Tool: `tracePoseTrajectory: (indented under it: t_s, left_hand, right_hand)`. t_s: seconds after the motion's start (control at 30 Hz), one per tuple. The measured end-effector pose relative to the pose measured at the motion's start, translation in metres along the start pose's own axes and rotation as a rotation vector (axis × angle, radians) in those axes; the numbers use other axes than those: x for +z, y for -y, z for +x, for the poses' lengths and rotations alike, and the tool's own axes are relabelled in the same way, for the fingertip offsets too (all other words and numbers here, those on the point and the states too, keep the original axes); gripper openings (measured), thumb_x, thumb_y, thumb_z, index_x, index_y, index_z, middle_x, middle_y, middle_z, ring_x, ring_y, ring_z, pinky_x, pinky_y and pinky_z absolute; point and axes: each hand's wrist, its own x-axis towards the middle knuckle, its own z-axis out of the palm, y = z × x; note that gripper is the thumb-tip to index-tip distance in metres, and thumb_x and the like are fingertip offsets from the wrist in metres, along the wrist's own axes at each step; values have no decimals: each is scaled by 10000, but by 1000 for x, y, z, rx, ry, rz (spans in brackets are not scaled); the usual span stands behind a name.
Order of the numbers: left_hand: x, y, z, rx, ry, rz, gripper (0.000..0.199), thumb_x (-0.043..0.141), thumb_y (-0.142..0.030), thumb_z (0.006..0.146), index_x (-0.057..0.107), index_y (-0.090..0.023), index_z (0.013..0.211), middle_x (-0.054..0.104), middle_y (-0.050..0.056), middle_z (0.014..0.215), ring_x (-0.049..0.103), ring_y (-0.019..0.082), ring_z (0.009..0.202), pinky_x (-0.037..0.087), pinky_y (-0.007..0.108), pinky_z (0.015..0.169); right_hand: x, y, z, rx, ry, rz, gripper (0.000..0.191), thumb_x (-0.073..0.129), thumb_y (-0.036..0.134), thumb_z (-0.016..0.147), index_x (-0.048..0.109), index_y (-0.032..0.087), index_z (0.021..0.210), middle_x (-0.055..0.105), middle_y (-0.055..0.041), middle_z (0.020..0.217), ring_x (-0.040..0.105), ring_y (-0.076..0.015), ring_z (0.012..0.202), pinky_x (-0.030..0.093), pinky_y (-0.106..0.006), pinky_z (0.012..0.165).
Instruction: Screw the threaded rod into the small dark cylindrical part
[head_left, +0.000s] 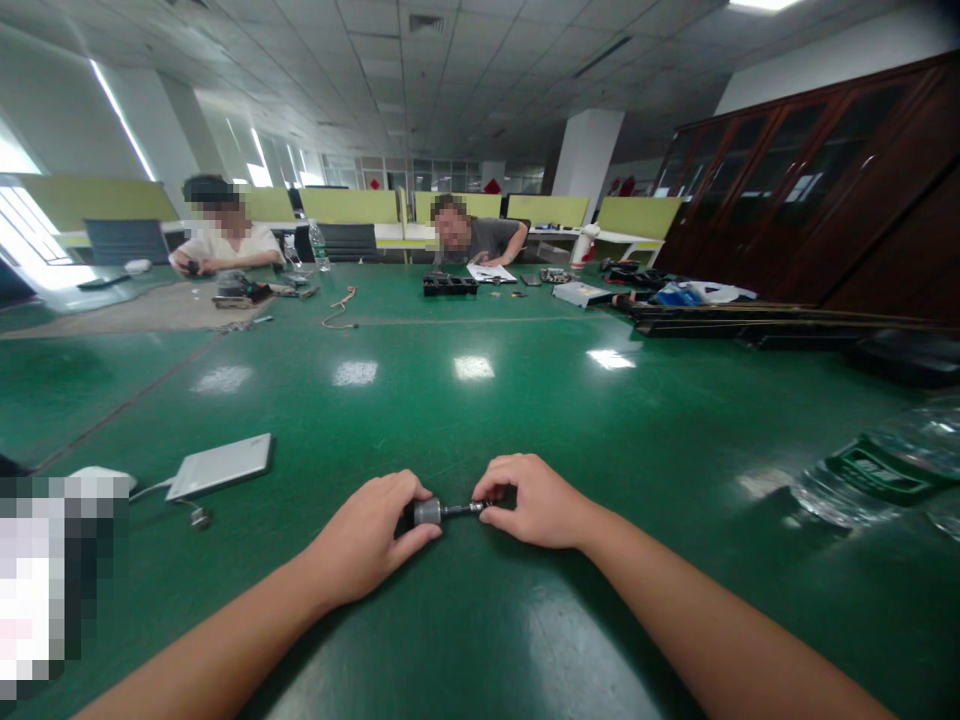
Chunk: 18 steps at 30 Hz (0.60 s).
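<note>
A small motor-like metal cylinder (427,512) with a thin dark shaft (457,510) lies level, low over the green table (405,410). My left hand (375,535) has its thumb and fingers round the cylinder from the left. On the right, my right hand (536,505) pinches the far end of the shaft, where a small metallic piece (478,507) shows between thumb and fingers. Both hands are near the middle of the table's front part.
A silver flat device (221,466) with a cable lies at left, a small metal part (199,517) beside it. Water bottles (874,475) lie at right. Two people (229,240) sit across the table, near a black tray (450,286) and assorted parts.
</note>
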Motion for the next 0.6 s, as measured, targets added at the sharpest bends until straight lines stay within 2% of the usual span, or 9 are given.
tracePoseTrajectory:
  t_s: [0.27,0.6]
  left_hand:
    - [-3,0,1,-92,16,-81,188,593,-368,906,564,-197,978,612,22,877,582,199,775,447,302,692]
    - [-1,2,1,-88,8,-105,184,591,-364,903,573,-198,979,612,19,870,577,193,767,451,297,690]
  right_hand:
    - [-11,-25,0,147,-86,21,110,706,128,712,734,174,807,669,-12,755,609,-137,693,484,-259,670]
    - [-2,-7,3,74,-27,26,134,763,156,722,763,204,848,705,-15,779,615,-160,779,471,-284,732]
